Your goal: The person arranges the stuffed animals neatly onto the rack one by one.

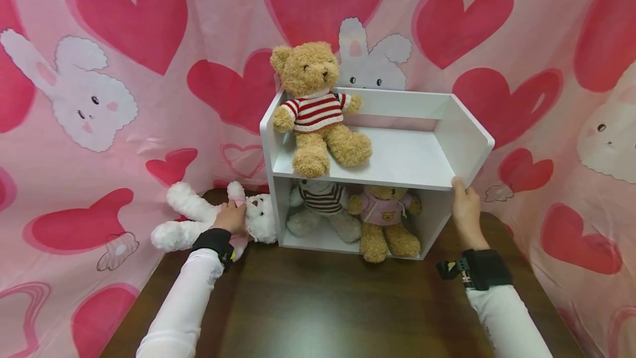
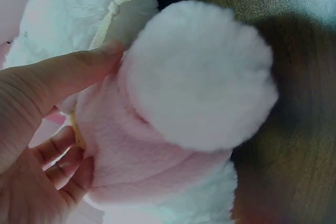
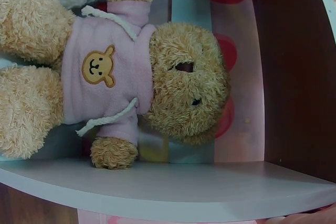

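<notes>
My left hand (image 1: pixel 231 217) grips a white plush bear (image 1: pixel 262 217) by its pink top; the bear lies on its side left of the shelf. In the left wrist view, the thumb and curled fingers pinch the pink top (image 2: pixel 131 150) beside a round white paw (image 2: pixel 205 77). At the other end, my right hand (image 1: pixel 467 211) holds the right side panel of the white two-tier shelf (image 1: pixel 402 153), thumb at its front edge. On the lower tier, nearest that hand, a tan teddy bear in a pink hoodie (image 3: pixel 110 69) sits against the back.
A tan teddy in a red-striped sweater (image 1: pixel 318 112) sits at the upper tier's left. Below it is a pale plush in a dark-striped top (image 1: pixel 323 199). The shelf stands on a dark wooden table (image 1: pixel 318 297) before a pink heart-and-rabbit curtain (image 1: pixel 223 15).
</notes>
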`<state>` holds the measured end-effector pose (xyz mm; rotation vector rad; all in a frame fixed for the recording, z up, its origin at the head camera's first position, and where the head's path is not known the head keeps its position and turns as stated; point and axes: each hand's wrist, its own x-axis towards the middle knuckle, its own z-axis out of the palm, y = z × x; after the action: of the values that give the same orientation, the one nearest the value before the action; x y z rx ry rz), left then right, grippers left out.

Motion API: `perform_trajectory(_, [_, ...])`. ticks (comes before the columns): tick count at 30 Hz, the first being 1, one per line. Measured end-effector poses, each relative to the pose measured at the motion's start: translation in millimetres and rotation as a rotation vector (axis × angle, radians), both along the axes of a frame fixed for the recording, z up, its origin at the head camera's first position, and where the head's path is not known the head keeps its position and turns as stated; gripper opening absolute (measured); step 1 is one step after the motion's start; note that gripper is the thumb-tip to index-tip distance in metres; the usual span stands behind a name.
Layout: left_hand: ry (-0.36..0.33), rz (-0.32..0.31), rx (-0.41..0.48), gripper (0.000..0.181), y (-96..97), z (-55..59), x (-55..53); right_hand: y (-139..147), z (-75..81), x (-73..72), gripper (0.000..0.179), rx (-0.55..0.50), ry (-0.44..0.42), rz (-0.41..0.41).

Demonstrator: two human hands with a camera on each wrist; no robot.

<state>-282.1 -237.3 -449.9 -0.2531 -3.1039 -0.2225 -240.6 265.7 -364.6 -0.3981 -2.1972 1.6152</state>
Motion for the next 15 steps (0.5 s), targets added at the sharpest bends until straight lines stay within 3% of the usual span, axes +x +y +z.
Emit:
perform_trajectory(6, [0.064, -0.018, 0.005, 0.07, -3.5, -2.5, 0.5, -1.3, 1.0, -0.4, 0.065, 0.003, 0.005, -0.008])
perform_trajectory(15, [0.011, -0.038, 0.096, 0.077, -7.4, -1.1, 2.7, -0.5, 1.6, 1.8, 0.064, 0.003, 0.014, 0.01])
